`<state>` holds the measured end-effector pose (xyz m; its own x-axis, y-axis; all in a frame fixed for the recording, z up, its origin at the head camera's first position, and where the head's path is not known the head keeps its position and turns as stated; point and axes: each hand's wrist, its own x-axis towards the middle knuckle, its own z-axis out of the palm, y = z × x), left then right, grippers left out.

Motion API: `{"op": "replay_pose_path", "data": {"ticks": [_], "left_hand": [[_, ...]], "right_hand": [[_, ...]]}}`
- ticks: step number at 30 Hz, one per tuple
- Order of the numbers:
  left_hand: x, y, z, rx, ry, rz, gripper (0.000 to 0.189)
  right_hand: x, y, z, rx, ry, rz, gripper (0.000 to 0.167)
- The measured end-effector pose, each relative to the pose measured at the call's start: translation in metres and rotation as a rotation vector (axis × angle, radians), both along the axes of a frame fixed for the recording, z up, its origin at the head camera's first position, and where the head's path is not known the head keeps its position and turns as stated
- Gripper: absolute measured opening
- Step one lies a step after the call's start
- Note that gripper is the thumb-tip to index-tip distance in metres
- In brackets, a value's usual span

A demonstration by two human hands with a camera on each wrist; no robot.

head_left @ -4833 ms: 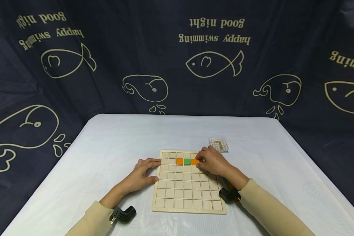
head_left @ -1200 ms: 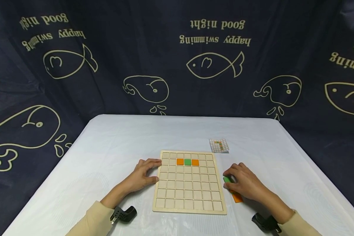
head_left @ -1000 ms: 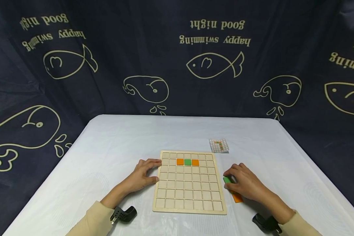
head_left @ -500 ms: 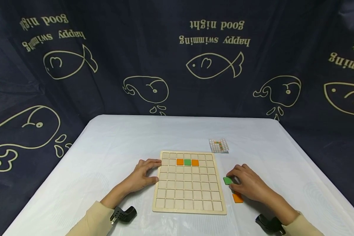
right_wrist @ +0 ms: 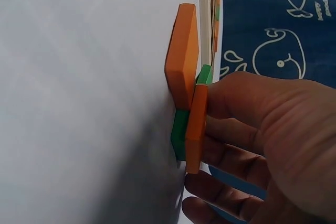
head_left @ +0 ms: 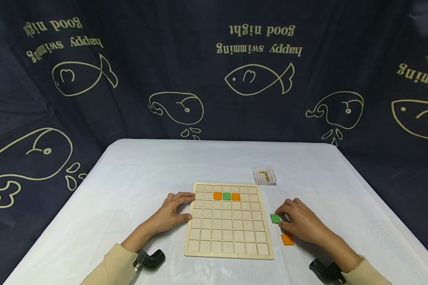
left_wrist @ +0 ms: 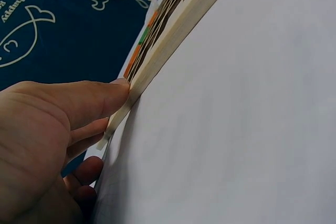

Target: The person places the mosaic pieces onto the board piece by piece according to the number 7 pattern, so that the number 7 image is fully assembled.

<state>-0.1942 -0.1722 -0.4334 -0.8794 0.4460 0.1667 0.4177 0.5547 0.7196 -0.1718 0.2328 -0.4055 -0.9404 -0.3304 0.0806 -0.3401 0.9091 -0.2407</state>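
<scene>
The right hand (head_left: pixel 299 222) has moved off the wooden grid board (head_left: pixel 216 234) to loose tiles (head_left: pixel 287 240) rightward; its thumb meets an orange tile (right_wrist: pixel 196 129), grasp indeterminable. The left hand (head_left: pixel 170 210), fingers extended, touches the board's left edge.

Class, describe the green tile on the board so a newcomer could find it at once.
On the white table lies a pale wooden board marked into squares. In its second row from the far edge sit two orange tiles. Between them is the green tile, the only green one on the board.
</scene>
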Motion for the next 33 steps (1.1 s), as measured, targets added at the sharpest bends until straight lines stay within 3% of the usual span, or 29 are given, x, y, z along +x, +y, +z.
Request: {"op": "replay_pose_path", "data": {"ticks": [20,33], "left_hand": [[0.0,0.001,0.0,0.0,-0.01,0.009,0.053],[0.0,0.001,-0.001,-0.002,-0.007,0.003,0.053]], "right_hand": [[-0.003,-0.001,-0.002,-0.009,0.056,-0.013,0.021],[-0.007,-0.011,0.009,-0.067,0.18,0.086,0.02]]}}
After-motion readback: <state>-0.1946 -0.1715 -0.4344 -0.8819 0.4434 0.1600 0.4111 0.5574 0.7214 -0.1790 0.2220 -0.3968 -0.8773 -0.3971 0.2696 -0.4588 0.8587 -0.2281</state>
